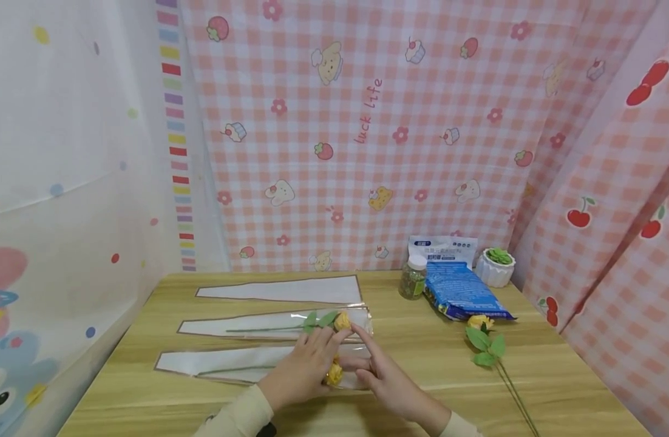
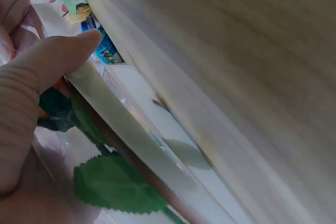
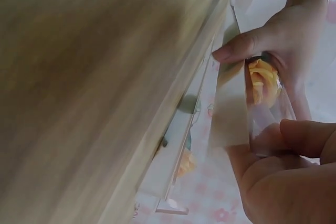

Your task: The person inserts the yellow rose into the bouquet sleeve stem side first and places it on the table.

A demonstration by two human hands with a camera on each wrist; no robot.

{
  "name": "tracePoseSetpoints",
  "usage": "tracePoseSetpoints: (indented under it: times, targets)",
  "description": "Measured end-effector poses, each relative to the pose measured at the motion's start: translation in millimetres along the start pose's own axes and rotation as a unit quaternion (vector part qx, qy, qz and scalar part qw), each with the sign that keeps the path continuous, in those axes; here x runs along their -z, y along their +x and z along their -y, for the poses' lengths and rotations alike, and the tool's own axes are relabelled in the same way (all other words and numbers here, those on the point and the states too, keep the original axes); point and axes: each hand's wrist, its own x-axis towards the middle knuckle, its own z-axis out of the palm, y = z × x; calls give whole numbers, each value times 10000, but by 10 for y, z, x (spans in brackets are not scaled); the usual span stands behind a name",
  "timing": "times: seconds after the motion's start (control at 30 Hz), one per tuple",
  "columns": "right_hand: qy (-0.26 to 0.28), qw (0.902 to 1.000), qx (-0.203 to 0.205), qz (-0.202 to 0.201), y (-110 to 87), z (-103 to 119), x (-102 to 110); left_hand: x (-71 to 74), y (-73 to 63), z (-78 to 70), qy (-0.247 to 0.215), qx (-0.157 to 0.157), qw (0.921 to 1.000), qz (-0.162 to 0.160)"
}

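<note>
A yellow artificial rose (image 1: 334,372) lies inside the nearest clear-fronted flower sleeve (image 1: 173,362), its green stem running left. My left hand (image 1: 304,367) grips this sleeve beside the bloom. In the left wrist view its thumb (image 2: 68,53) lies along the sleeve's edge, with green leaves (image 2: 118,182) close by. At the wide right end, my right hand (image 1: 391,382) pinches the clear film between thumb and fingers. The bloom (image 3: 264,83) shows through the film in the right wrist view. Part of the sleeve is hidden under both hands.
Behind lie a second sleeve (image 1: 203,326) bearing a yellow rose (image 1: 342,320) and a third, flat sleeve (image 1: 307,289). To the right are another rose (image 1: 481,322), a blue bag (image 1: 462,288), a jar (image 1: 413,278) and a potted succulent (image 1: 496,267).
</note>
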Motion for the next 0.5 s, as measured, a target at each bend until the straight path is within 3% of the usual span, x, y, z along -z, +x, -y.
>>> tracePoseSetpoints:
  times: [0.13,0.23,0.4,0.5]
  targets:
    - [207,9991,-316,-178,-8,-23,40,16,-60,66,-234,166,9995,155]
    - [403,9977,-455,-315,-4,-50,82,73,-130,137,-545,434,9960,561]
    - [161,9983,-494,-280,-1,-117,141,158,-250,281,-1098,830,9812,1351]
    - [252,9980,-540,-203,-2,-162,172,180,-312,362,-1325,979,9741,1551]
